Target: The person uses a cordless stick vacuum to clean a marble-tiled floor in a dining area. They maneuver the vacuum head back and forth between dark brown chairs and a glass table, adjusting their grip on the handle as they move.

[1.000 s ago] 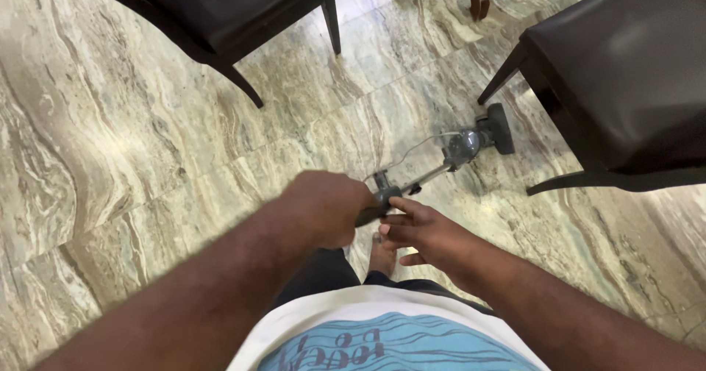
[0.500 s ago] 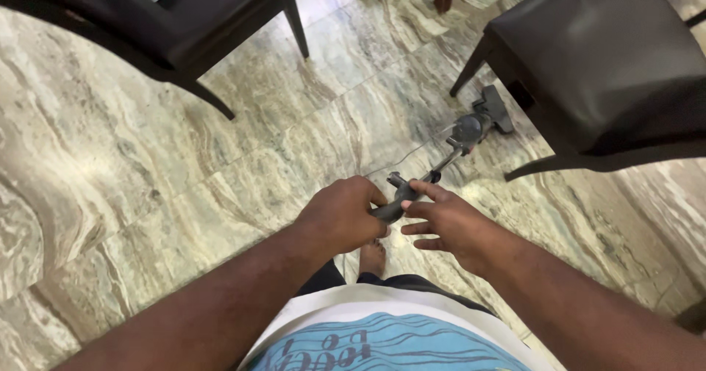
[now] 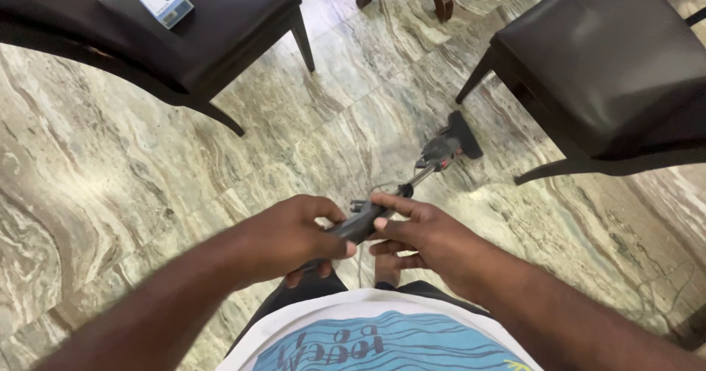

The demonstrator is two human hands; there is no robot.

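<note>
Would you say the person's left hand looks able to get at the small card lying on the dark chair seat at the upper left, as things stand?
Probably not without letting go. The left hand is closed around the vacuum handle, and the card lies far off on the chair. Only bare floor lies between, so nothing blocks the way.

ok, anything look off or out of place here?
One oddity: a small flat box lies on the seat of the dark chair at upper left. Otherwise nothing stands out: both hands, left and right, hold the stick vacuum, its head flat on the marble floor.
</note>
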